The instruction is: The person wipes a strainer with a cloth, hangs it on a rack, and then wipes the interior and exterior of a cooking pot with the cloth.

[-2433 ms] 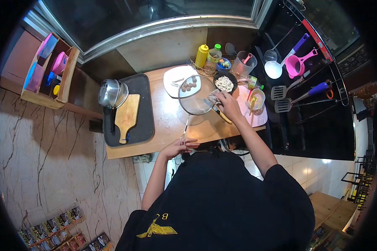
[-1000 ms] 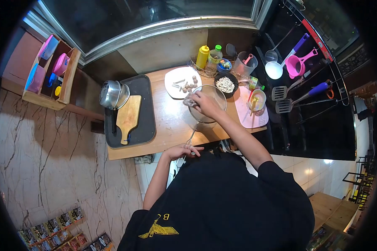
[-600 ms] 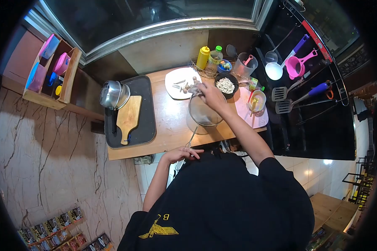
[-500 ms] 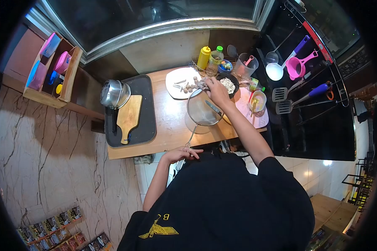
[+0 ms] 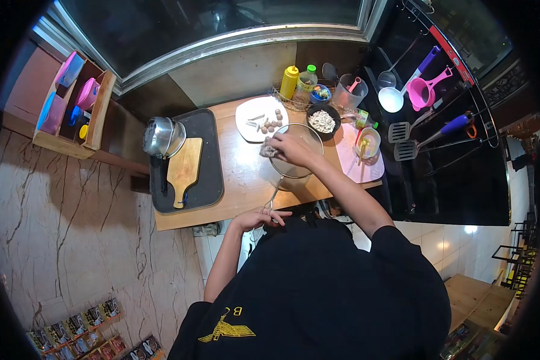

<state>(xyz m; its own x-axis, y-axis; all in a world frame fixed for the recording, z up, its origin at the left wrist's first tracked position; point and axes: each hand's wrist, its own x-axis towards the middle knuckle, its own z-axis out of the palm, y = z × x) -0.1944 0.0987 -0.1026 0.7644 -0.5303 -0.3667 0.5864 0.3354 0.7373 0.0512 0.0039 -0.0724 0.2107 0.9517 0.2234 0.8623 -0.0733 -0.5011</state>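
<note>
My left hand (image 5: 262, 218) holds the wire handle of a round mesh strainer (image 5: 294, 169) over the wooden table (image 5: 240, 204). Bunched in my right hand (image 5: 288, 148) is a greyish cloth (image 5: 269, 150), at the left edge of the strainer's rim. Part of the mesh is hidden under that hand and forearm. Just behind, a white plate (image 5: 244, 129) bears several brown balls (image 5: 270, 126) and pale strips. A black bowl (image 5: 323, 120) of chopped white pieces stands to the right of the plate.
A dark tray (image 5: 207, 180) holds a wooden board (image 5: 185, 165) and metal pots (image 5: 161, 137). On the right lie a pink board (image 5: 354, 168) and a small tub (image 5: 368, 144). Behind stand a yellow bottle (image 5: 289, 83) and a clear jug (image 5: 349, 93). Utensils hang at the far right.
My right hand with the cloth has moved from the strainer's right side, along its far rim, to its left side. The strainer has shifted right since the earliest frame. My left hand stays on the handle.
</note>
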